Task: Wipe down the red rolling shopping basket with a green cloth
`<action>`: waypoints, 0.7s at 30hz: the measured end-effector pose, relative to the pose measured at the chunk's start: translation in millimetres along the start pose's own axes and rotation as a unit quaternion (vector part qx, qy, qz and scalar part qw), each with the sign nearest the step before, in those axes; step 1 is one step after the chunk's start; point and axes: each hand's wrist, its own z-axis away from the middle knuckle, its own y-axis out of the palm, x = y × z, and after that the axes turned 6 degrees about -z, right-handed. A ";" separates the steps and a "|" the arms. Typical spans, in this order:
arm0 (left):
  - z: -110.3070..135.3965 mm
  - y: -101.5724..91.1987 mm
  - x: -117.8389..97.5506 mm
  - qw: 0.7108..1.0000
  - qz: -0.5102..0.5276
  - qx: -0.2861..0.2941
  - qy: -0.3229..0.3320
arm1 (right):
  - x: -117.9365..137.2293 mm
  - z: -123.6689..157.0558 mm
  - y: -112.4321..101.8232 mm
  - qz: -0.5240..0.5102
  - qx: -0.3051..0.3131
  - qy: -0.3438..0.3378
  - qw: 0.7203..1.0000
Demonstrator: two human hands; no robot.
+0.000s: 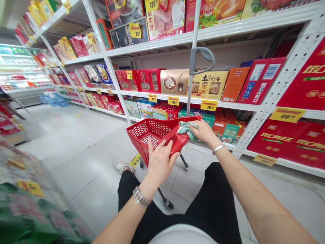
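A red plastic shopping basket on wheels [139, 129], with perforated sides, stands in front of me between my knees. My right hand [203, 131] is closed around a mint-green and white cloth [187, 128] and presses it on the basket's right rim. My left hand [160, 161] lies on the near side of the basket, fingers stretched and spread over the red plastic. Beyond the basket's far side rises a metal pole [195, 32] bearing a grey plastic grip [201, 60]. My left palm is hidden from view.
White shelving [225, 27] with boxed goods and yellow price tags [209, 105] runs along the far side and right. Red cartons [286, 140] fill the lower right shelf. A blurred display with green leaves [22, 210] is close at lower left. Tiled floor [78, 162] stretches leftward.
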 end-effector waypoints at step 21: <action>29.6 -35.2 110.6 0.993 -0.042 -0.015 -0.108 | 32.2 0.0 15.4 -0.004 -0.001 -0.080 0.997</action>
